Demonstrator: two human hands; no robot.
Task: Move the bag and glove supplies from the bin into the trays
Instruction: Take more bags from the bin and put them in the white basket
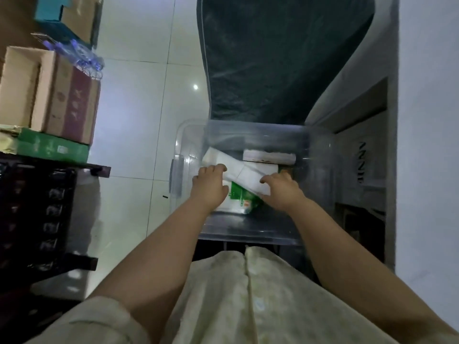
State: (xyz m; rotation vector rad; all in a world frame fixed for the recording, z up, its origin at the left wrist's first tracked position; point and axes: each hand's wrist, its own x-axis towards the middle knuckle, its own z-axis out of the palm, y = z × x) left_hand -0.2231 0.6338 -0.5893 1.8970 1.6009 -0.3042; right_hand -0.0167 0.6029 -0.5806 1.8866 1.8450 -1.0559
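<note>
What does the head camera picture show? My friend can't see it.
Two bare hands reach into a clear plastic bin, the left hand and right hand each holding an end of a long white packet. It lies slanted over a green packet.

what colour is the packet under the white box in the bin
The packet is green and white; head view shows it.

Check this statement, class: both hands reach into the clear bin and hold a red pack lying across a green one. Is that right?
Not quite. In the head view the left hand and right hand reach into the clear bin and hold a white pack, not red, lying across a green pack.
</note>
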